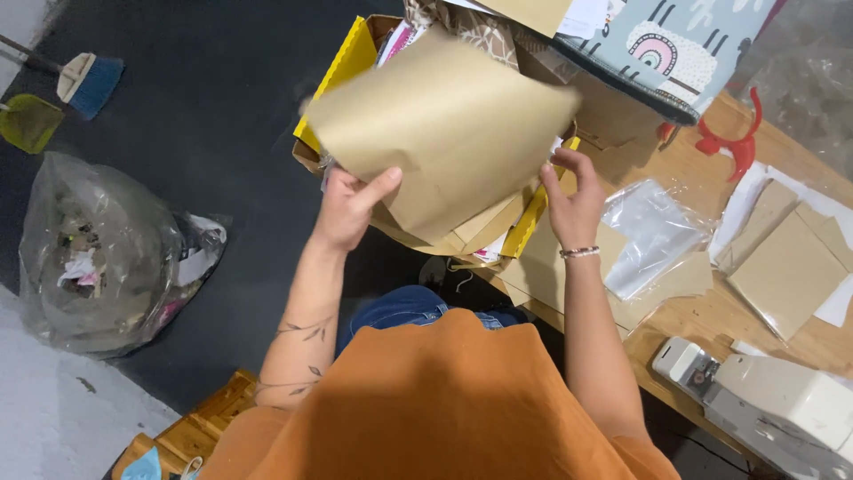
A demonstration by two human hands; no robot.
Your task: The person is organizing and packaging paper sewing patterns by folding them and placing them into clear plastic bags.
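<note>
My left hand (348, 206) grips the lower left edge of a large sheet of brown paper (440, 124), thumb on top, lifting it over a cardboard box (309, 156) with yellow flaps that is stuffed with papers and fabric. My right hand (573, 200), a beaded bracelet at the wrist, rests on the box's right edge beside a yellow flap (530, 222), its fingers touching the sheet's right edge. Further brown sheets (484, 227) lie under the lifted one.
A wooden table (702, 311) to the right holds clear plastic bags (653, 231), brown paper pieces (786, 271), a red object (733, 142) and a white sewing machine (782, 404). Patterned fabric (675, 44) lies at the top. On the dark floor at the left stand a filled rubbish bag (98, 253), a broom (84, 80) and a dustpan (27, 120).
</note>
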